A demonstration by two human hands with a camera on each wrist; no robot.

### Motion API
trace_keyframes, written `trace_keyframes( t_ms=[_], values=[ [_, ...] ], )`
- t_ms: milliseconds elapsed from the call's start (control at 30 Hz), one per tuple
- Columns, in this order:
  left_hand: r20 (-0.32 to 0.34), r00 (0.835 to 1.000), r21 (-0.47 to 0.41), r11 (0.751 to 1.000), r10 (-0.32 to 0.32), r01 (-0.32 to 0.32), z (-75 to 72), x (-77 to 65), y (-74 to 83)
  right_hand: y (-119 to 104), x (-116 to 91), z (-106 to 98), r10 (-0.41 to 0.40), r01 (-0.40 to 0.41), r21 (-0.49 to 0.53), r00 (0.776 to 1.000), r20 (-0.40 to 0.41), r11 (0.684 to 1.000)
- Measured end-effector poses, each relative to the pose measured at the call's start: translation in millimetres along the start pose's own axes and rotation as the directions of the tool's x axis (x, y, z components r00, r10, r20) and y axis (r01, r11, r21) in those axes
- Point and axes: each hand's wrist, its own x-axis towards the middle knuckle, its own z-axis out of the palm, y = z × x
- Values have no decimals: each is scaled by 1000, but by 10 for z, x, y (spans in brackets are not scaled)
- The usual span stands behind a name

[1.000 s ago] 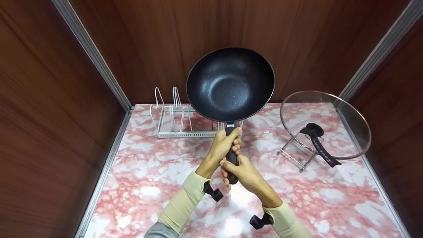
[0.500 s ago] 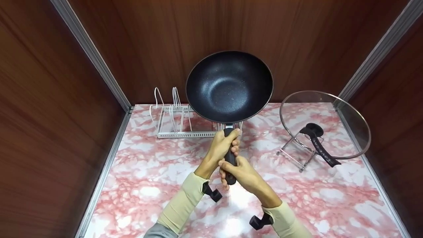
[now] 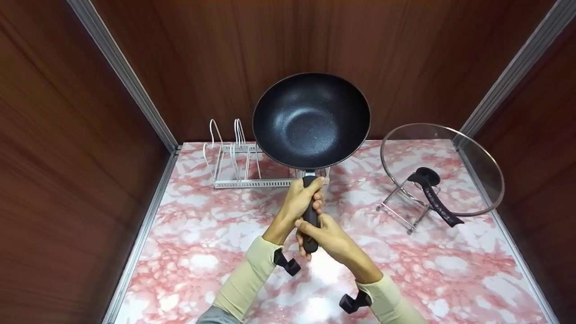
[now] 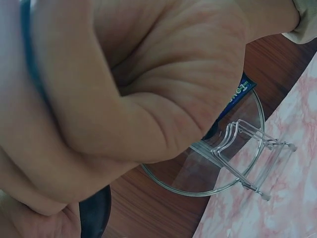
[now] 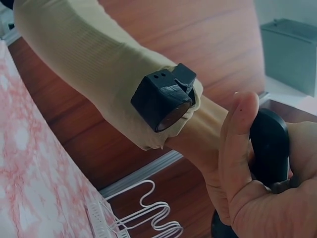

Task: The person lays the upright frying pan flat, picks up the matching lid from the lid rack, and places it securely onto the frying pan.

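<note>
A dark, speckled wok [image 3: 311,123] is held up over the table, its inside facing the head camera. My left hand [image 3: 298,200] grips the upper part of its black handle [image 3: 310,216], just below the metal collar. Lower down, my right hand [image 3: 330,236] wraps the same handle near its end, thumb across the front. In the right wrist view the rounded handle end [image 5: 270,146] shows between the right hand's fingers and palm. The left wrist view is mostly filled by the curled left hand [image 4: 133,99]. Behind the wok stands a white wire rack [image 3: 254,183], partly hidden by it.
On the right, a glass lid [image 3: 477,180] with a black handle [image 3: 434,198] leans in a small metal stand [image 3: 398,218]. Brown wood panels [image 3: 279,40] close off the back and both sides. The table [image 3: 202,279] has a pink and white marbled top.
The wok and both hands have shifted slightly down and to the left in the head view. Both hands keep their grip on the handle; lid and rack stay put.
</note>
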Motion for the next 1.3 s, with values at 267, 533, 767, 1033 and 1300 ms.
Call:
trace_keyframes(
  t_ms=[267,533,767,1033,1300],
  values=[
    [4,1000,14,1000,-4,4,-25,-17,22,-1,-1,1,-6,6,-18,1000,16,1000],
    [15,1000,36,999,-13,13,-77,-45,38,23,1,-9,-46,48,-45,997,60,998],
    [31,1000,46,999,-5,4,-118,-57,40,3,-21,-32,5,-4,-114,1000,12,994],
    [21,1000,21,1000,-21,20,-169,-71,62,-33,-41,-166,8,-23,-207,997,-72,978],
    [21,999,112,993,-26,24,-248,-113,71,-106,-96,-473,-14,-41,-253,977,-211,967]
  ],
)
